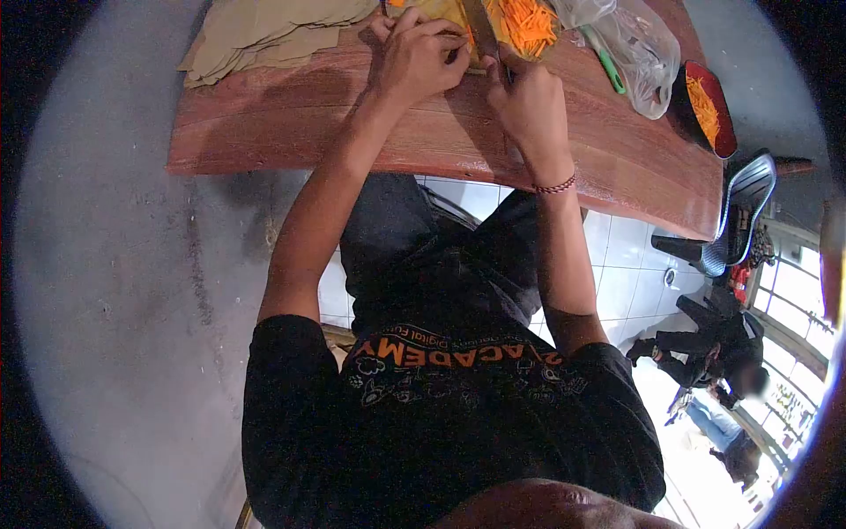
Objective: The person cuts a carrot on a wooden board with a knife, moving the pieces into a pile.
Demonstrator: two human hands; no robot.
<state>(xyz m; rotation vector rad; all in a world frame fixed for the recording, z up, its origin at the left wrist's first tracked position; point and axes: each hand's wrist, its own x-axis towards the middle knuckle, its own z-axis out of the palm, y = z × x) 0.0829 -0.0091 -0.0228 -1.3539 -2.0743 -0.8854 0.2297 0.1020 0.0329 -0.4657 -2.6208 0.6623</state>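
My right hand [533, 101] is closed around the handle of a knife [480, 31], whose broad blade points away from me over a yellowish cutting board [448, 11]. Just left of the blade, my left hand [423, 57] is bent with curled fingers pressed down at the board. What those fingers hold is hidden, though a bit of orange shows between them and the blade. A heap of orange strips, apparently shredded carrot [529, 28], lies to the right of the knife.
Flat brown cardboard sheets [273, 35] cover the wooden table's [264, 132] left side. A green-handled tool [610, 70] lies by a clear plastic bag [643, 57]. A dark red-rimmed tray [724, 132] holds more orange strips at the right edge. Beyond are a chair [749, 194] and people [714, 344].
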